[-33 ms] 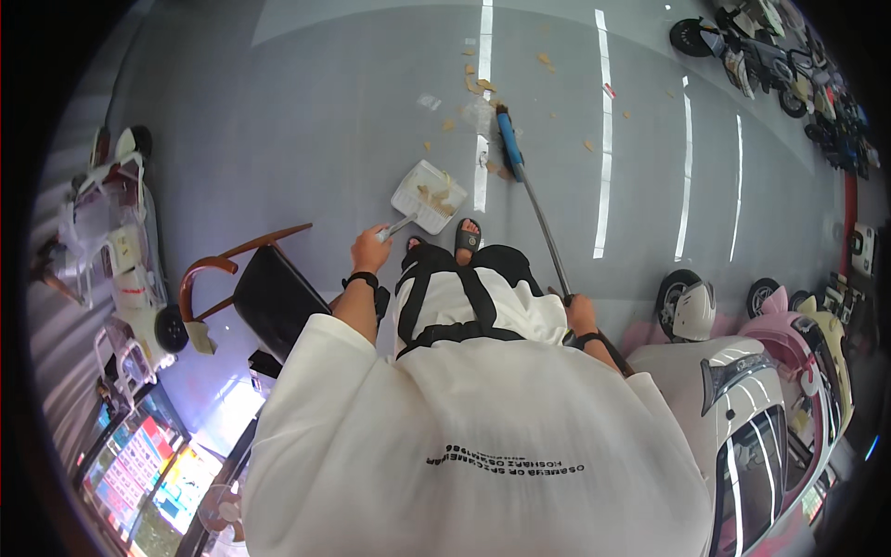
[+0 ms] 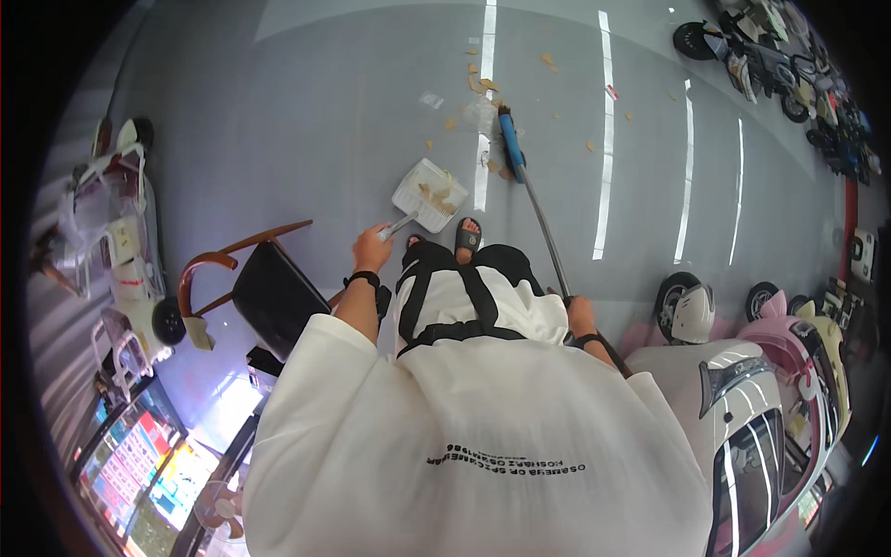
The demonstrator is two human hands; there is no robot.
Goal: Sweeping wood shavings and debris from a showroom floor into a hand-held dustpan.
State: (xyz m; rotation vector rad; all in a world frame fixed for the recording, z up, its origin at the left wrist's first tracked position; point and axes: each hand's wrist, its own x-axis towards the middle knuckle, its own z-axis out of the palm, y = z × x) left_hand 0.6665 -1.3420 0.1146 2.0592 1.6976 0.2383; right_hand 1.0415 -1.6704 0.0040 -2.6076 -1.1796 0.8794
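While left grip (image 2: 373,249) extends forward, clasping dustpan (image 2: 408,192) by its handle (image 2: 399,225), pan just ahead-right, right grip (image 2: 581,317) hangs hip-side, wrapped round broom (image 2: 545,223), blue head (image 2: 510,141) well ahead-left.

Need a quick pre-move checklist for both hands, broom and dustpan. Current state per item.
1. Left hand closed on the dustpan handle: ok.
2. Right hand closed on the broom handle: ok.
3. Dustpan empty: not ok, tan scraps lie in it.
4. Floor around the blue broom head free of debris: not ok, loose pieces are scattered beyond and beside it.
5. Dustpan and broom head together: not ok, they are apart with floor between them.
6. Dustpan's front lip flush with the floor: cannot tell from overhead.
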